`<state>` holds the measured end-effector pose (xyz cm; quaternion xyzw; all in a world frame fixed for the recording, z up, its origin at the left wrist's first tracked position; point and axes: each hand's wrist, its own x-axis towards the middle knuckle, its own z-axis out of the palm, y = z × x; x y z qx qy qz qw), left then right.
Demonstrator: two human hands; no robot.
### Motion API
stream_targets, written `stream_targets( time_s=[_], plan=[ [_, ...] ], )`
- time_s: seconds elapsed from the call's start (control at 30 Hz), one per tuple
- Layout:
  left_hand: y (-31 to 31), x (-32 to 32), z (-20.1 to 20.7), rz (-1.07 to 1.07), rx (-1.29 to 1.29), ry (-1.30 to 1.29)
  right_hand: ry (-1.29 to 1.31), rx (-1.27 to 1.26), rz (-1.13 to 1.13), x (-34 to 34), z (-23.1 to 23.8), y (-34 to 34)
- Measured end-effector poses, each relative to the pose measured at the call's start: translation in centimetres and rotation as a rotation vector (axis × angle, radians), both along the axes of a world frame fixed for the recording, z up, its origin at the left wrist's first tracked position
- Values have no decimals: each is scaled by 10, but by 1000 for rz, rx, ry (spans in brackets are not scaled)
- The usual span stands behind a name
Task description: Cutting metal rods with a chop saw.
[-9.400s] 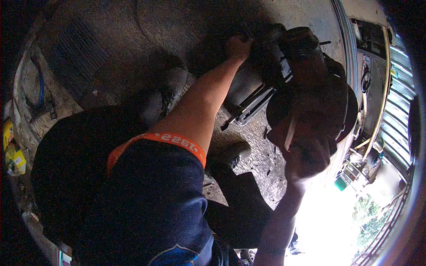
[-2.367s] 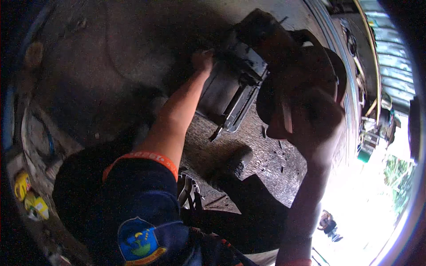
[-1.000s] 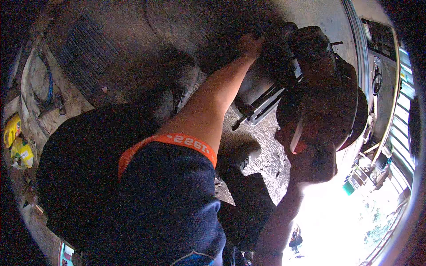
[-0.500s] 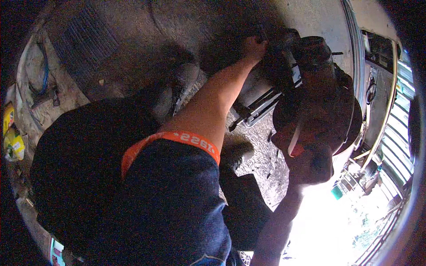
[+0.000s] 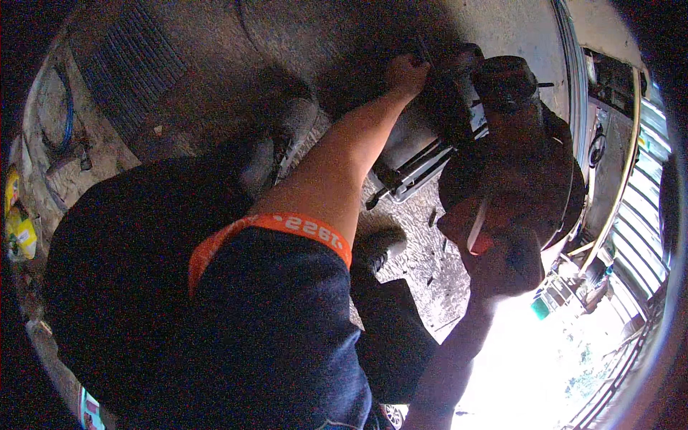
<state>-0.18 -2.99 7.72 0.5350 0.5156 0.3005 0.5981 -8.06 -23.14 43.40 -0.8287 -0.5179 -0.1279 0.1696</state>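
Note:
My left hand (image 5: 407, 76) is stretched far out on a bare forearm below a dark sleeve with an orange hem. Its fingers are closed on something dark at the machine's far side, too shadowed to make out. Beside it stands a dark machine that looks like a cut-off saw (image 5: 519, 154), with a round guard and a cylindrical motor (image 5: 505, 82). A metal base with rails (image 5: 423, 170) lies under it. My right hand (image 5: 505, 261), in deep shadow, is closed round the machine's near handle, next to a small red part (image 5: 481, 244); single fingers do not show.
A ribbed dark mat or grating (image 5: 132, 68) lies at the far left, near a blue hose (image 5: 69, 118). Yellow packages (image 5: 25, 236) sit at the left edge. Corrugated sheeting (image 5: 638, 236) and a rack (image 5: 555, 294) stand at the right, by glaring daylight. My dark-clad leg (image 5: 394, 337) is below.
The view has shifted slightly. My left hand has moved a little up and to the left, its fingers still closed. My right hand stays at the handle.

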Motion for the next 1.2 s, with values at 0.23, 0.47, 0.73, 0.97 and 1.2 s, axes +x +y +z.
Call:
stream_targets(
  time_s=[0.23, 0.47, 0.73, 0.97, 1.2],
  plan=[
    [-2, -2, 7, 8, -127, 34, -317, -142, 264, -4, 1, 4],
    [0, 0, -4, -13, 143, -31, -121, -55, 9, -10, -7, 4],
    [-5, -3, 3, -23, -8, 114, -139, -33, 33, -13, -9, 7],
    [7, -13, 22, -130, -103, 108, -75, -24, 53, -13, -4, 13],
    [-1, -14, 26, -61, -110, 78, 191, 20, 32, -11, 4, 5]
  ],
)
